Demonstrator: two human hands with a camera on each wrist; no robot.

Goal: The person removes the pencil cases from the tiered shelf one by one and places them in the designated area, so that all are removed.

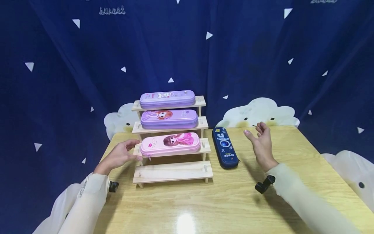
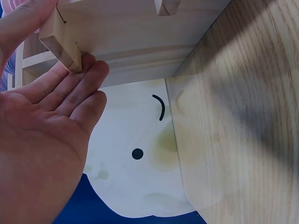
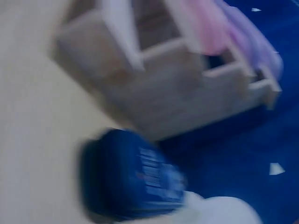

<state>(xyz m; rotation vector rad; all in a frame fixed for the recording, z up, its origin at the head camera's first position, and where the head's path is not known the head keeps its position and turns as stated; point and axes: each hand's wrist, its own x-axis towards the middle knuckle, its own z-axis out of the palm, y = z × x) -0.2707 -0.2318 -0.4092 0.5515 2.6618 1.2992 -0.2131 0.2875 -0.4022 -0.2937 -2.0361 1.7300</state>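
Observation:
A tiered wooden stand [image 1: 172, 172] bears a pink pencil case [image 1: 170, 144] on its third tier from the top, with two purple pencil cases above. At the left end of the pink case's tier, my left hand [image 1: 119, 155] grips the board's end between thumb and fingers. The left wrist view shows those fingers [image 2: 86, 93] against the wood. My right hand [image 1: 262, 148] hovers over the table, holding nothing, its fingers relaxed. Nearest to it lies a dark blue space-themed pencil case [image 1: 225, 148], just right of the stand. The right wrist view is blurred, without the hand.
The upper purple case [image 1: 167, 99] sits on the top tier, the other purple case [image 1: 169, 119] one tier below. Everything stands on a light wooden table [image 1: 233, 204]. A dark blue curtain [image 1: 248, 65] with white triangles and clouds hangs behind.

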